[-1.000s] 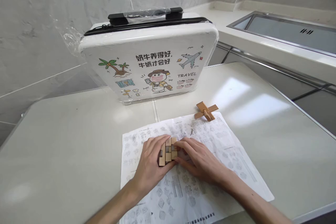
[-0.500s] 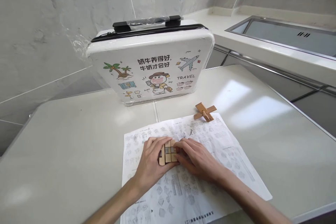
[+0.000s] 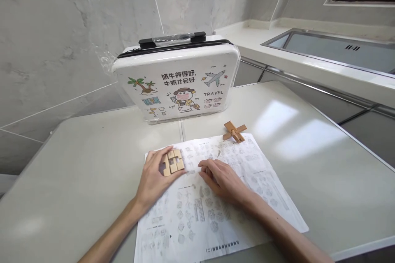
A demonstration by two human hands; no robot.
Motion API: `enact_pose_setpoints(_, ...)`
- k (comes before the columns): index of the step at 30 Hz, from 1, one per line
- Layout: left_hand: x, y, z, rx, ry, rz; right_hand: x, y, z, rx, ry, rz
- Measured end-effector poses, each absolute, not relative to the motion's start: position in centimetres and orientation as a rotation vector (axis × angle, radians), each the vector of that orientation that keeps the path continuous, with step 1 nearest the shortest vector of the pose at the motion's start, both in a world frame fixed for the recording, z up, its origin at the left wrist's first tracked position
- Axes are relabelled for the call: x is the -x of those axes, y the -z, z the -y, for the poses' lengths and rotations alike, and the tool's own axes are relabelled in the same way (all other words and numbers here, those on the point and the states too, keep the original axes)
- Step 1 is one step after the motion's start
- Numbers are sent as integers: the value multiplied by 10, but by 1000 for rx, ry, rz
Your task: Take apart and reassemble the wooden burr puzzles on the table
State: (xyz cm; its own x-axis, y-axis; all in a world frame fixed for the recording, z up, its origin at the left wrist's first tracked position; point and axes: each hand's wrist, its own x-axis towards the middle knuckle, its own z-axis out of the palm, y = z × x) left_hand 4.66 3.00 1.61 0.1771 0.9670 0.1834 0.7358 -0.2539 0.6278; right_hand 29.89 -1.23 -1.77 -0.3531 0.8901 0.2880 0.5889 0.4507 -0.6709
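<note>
White tabletop [image 3: 83, 181] is spread wide at nine o'clock. Thin, creased paper [image 3: 216, 230] is cut off at seven o'clock. At its ten o'clock, a chunky wooden block [image 3: 173, 167] is gripped by the left hand [image 3: 153, 174], so its left side is partly hidden. Near the middle, the right hand [image 3: 221, 179] is curled, apart from the block; whether anything is held inside cannot be told. A flat-armed wooden cross [image 3: 234, 133] is set on the paper's far edge at one o'clock. Shiny tabletop is stretched to its edge at three o'clock.
</note>
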Motion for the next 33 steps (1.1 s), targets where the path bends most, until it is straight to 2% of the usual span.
enact_pose_setpoints(13,8,-10,-53,-2017,-761,-1867,-300,16,13,1216,-606,2083)
enact_pose_setpoints(27,12,-5,-58,-2128,-723,-1781,-300,16,12,1205,-604,2082)
enact_pose_setpoints(33,-7,-16,-41,-2382,-909,-1685,-299,14,12,1217,-651,2070)
